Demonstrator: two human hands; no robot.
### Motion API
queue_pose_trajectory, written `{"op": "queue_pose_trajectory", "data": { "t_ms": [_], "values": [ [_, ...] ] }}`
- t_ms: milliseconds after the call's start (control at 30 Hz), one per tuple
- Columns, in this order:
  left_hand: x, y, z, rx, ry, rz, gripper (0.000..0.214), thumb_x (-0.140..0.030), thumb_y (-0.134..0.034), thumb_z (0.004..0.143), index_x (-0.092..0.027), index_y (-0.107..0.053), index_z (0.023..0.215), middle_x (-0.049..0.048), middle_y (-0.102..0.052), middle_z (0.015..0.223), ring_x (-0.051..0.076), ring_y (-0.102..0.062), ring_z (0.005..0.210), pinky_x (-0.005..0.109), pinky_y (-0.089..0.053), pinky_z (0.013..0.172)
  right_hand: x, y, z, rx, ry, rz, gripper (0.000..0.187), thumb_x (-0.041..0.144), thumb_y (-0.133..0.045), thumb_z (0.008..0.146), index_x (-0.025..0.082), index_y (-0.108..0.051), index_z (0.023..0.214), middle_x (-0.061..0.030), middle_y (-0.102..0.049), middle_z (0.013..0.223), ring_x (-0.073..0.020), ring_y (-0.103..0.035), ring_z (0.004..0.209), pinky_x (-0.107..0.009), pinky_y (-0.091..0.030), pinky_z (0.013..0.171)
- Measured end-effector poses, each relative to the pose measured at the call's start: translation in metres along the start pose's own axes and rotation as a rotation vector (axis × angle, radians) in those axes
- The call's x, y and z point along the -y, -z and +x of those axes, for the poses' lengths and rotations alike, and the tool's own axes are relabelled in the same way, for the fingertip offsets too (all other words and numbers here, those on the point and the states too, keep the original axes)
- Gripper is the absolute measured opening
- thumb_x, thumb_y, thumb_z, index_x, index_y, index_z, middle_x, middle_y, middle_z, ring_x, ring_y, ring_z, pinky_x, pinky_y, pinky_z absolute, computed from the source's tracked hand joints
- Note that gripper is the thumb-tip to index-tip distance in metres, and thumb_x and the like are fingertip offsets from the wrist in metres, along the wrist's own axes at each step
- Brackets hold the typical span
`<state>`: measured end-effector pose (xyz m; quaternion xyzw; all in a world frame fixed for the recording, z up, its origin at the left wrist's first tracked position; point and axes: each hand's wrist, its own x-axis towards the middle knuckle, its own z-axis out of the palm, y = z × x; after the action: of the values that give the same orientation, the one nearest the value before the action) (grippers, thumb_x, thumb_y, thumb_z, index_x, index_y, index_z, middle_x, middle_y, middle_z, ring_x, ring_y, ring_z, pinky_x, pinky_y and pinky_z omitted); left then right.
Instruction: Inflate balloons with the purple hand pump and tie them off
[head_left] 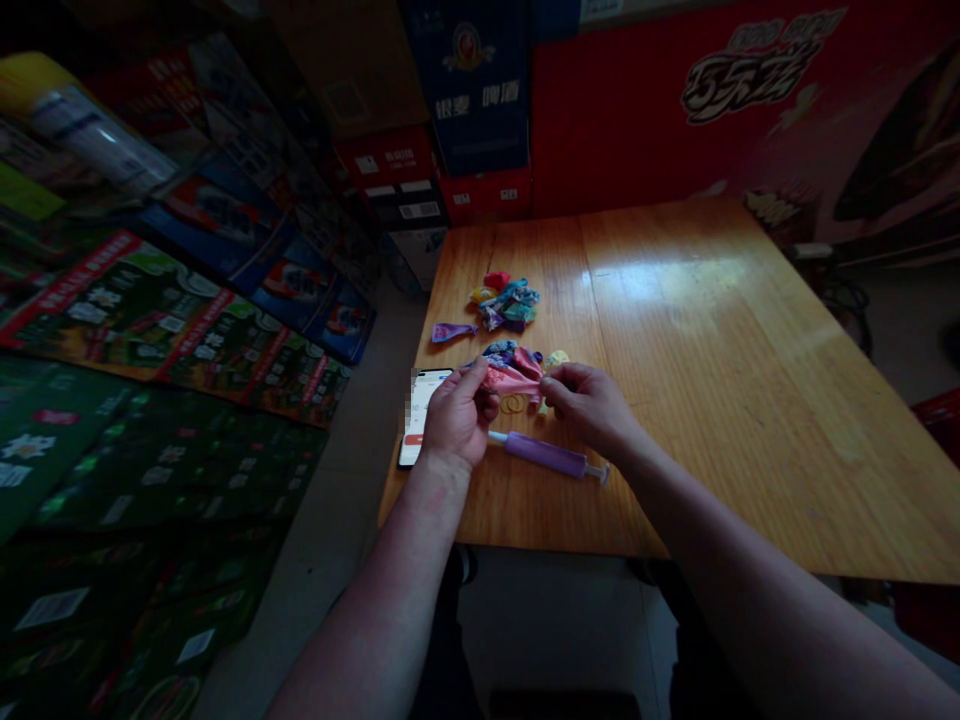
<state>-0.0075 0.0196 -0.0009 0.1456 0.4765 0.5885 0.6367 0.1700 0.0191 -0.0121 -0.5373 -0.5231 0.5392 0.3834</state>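
A limp pink balloon [514, 381] is stretched between my two hands above the table. My left hand [459, 412] pinches its wide, patterned end between thumb and fingers. At the narrow neck, my right hand [581, 398] grips with closed fingertips. Just beyond lies a cluster of deflated balloons [501, 350], partly covered by the pink one. Yellow rubber-like rings [513, 404] rest beneath it. Nearer to me is a purple hand pump [546, 453] with a white nozzle and plunger. A phone [414, 420] with a lit screen sits partly behind my left hand.
Farther back on the wooden table [712, 400] are a pile of colourful balloons [510, 303] and a single purple balloon [452, 332]. Stacked green cartons [172, 450] stand along the left. Blue [472, 90] and red boxes rise behind the table's far edge.
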Motion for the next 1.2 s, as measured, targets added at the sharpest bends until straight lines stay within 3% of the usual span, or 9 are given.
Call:
{"op": "queue_pose_trajectory", "data": {
  "t_ms": [233, 733, 833, 900, 1033, 1200],
  "values": [
    [-0.002, -0.003, -0.004, -0.014, 0.016, 0.010, 0.042, -0.035, -0.099, 0.070, -0.016, -0.063, 0.078, -0.0053, -0.063, 0.063, 0.004, -0.056, 0.047, 0.012, -0.038, 0.042, 0.002, -0.001, 0.000, -0.013, -0.005, 0.137, 0.021, 0.038, -0.066, 0.089, 0.019, -0.064, 0.081, -0.0004, -0.065, 0.068, -0.0106, -0.051, 0.055, -0.025, -0.038, 0.054],
    [-0.001, 0.000, -0.007, -0.051, -0.069, 0.096, 0.048, -0.040, -0.101, 0.063, -0.017, -0.061, 0.077, -0.0073, -0.060, 0.061, 0.004, -0.053, 0.048, 0.012, -0.039, 0.044, -0.001, 0.004, 0.001, -0.052, 0.028, 0.095, 0.029, 0.044, -0.068, 0.092, 0.018, -0.069, 0.080, -0.0019, -0.066, 0.068, -0.0110, -0.052, 0.057, -0.025, -0.040, 0.054],
    [-0.005, 0.000, -0.009, -0.001, -0.087, 0.098, 0.045, -0.041, -0.099, 0.067, -0.016, -0.065, 0.081, -0.0037, -0.067, 0.066, 0.005, -0.059, 0.051, 0.013, -0.041, 0.046, 0.001, 0.001, 0.000, -0.053, 0.010, 0.115, 0.027, 0.041, -0.068, 0.091, 0.018, -0.068, 0.078, -0.0021, -0.066, 0.069, -0.0104, -0.051, 0.055, -0.025, -0.039, 0.053],
    [-0.009, 0.000, -0.012, 0.054, -0.068, 0.171, 0.042, -0.046, -0.095, 0.074, -0.015, -0.070, 0.087, 0.0012, -0.071, 0.071, 0.005, -0.059, 0.047, 0.013, -0.034, 0.041, 0.000, -0.003, 0.000, -0.049, -0.010, 0.136, 0.024, 0.040, -0.069, 0.090, 0.018, -0.067, 0.080, -0.0022, -0.067, 0.071, -0.0103, -0.052, 0.056, -0.025, -0.040, 0.053],
    [-0.013, -0.001, -0.024, 0.239, 0.101, 0.450, 0.042, -0.051, -0.083, 0.086, -0.010, -0.076, 0.089, 0.0098, -0.073, 0.071, 0.006, -0.054, 0.037, 0.014, -0.019, 0.034, -0.005, -0.012, 0.000, -0.040, -0.018, 0.160, 0.024, 0.040, -0.070, 0.089, 0.018, -0.067, 0.080, -0.0014, -0.066, 0.072, -0.0108, -0.053, 0.058, -0.025, -0.042, 0.056],
    [-0.008, -0.004, -0.035, 0.324, 0.196, 0.394, 0.042, -0.052, -0.075, 0.092, -0.011, -0.079, 0.092, 0.0185, -0.078, 0.091, 0.009, -0.064, 0.043, 0.013, -0.021, 0.033, -0.003, -0.017, -0.008, -0.117, 0.100, 0.145, 0.021, 0.039, -0.069, 0.091, 0.019, -0.069, 0.085, -0.0026, -0.069, 0.079, -0.0140, -0.062, 0.070, -0.027, -0.049, 0.065]
  ]
}}
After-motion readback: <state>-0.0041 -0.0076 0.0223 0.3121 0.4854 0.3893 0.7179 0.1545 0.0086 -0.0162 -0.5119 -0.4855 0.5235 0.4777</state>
